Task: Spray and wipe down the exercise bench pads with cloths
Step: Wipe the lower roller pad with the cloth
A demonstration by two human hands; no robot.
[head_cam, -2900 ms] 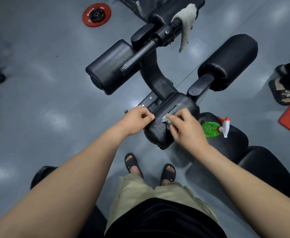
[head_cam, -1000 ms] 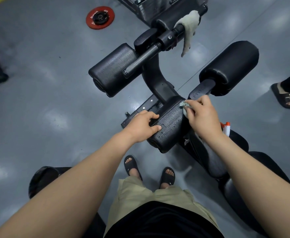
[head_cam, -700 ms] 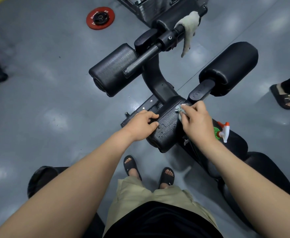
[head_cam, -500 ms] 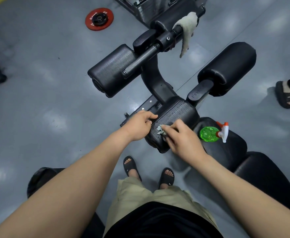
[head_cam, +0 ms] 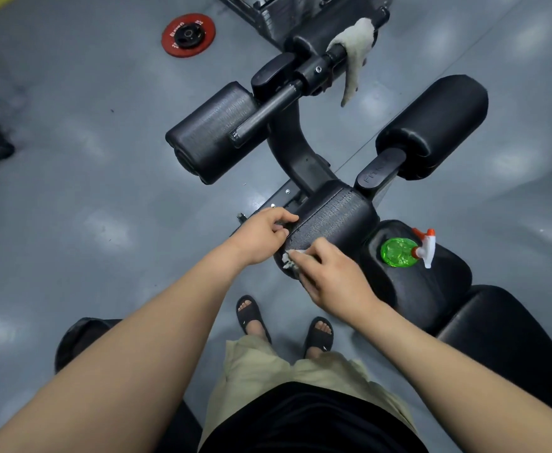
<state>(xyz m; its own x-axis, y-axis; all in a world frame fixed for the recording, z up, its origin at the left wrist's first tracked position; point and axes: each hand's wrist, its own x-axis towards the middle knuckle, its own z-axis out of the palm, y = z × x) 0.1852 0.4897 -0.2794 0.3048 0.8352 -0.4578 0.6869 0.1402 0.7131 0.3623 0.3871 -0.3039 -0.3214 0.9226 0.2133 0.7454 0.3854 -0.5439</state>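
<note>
Sliding back from the far right end of the near pad [head_cam: 336, 217], where it was a second ago, the right hand [head_cam: 335, 277] has brought the small cloth [head_cam: 289, 260] across the top and down to the pad's near left end. That move has uncovered the spray bottle [head_cam: 398, 251], which the wrist hid before. The left hand [head_cam: 263, 235] has barely shifted.

Right now the right hand pinches the small cloth between thumb and fingertips and presses it against the rounded end of the near pad. Only a crumpled pale scrap of it shows past the fingers. The left hand grips the left edge of the same pad, fingers curled over the top.

The spray bottle, green with a white and orange trigger, stands on the black padded surface [head_cam: 438, 289] just to the right of the near pad, apart from both hands.

Farther off, a left roller pad [head_cam: 209, 132] and a right roller pad [head_cam: 434, 125] stick out on either side of the black frame. A second cloth [head_cam: 354, 47], pale grey, hangs over the bar [head_cam: 310, 71] at the top of the frame.

A red weight plate [head_cam: 188, 35] lies flat on the grey floor [head_cam: 72, 191], well apart from the machine. The person's feet in black sandals [head_cam: 251, 313] stand below the near pad.
</note>
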